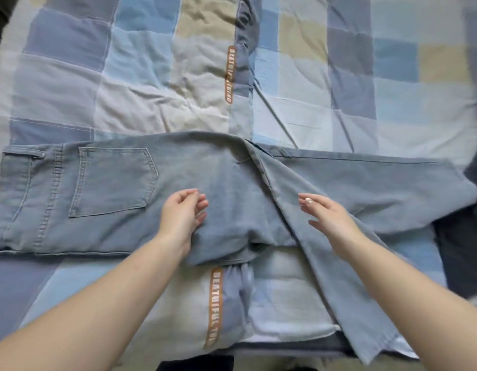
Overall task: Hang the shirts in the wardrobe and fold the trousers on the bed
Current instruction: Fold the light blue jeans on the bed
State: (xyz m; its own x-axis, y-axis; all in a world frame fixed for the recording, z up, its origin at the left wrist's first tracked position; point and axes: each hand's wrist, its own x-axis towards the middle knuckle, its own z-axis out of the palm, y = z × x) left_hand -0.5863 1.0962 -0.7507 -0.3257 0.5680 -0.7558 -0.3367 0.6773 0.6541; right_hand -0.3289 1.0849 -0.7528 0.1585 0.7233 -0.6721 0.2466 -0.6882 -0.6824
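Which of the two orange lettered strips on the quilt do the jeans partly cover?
The near orange strip: the jeans hide its top end. The far strip lies clear beyond them.

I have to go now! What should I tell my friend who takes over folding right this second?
Left hand: fingers loosely curled, resting on the jeans near the crotch; whether it pinches cloth is unclear.
Right hand: open, hovering over the legs.
The jeans lie on the patchwork quilt, waistband left, back pocket up; one leg slants toward the near edge.
Done: jeans laid out.
Left: line up the legs and fold. No shirts in view.
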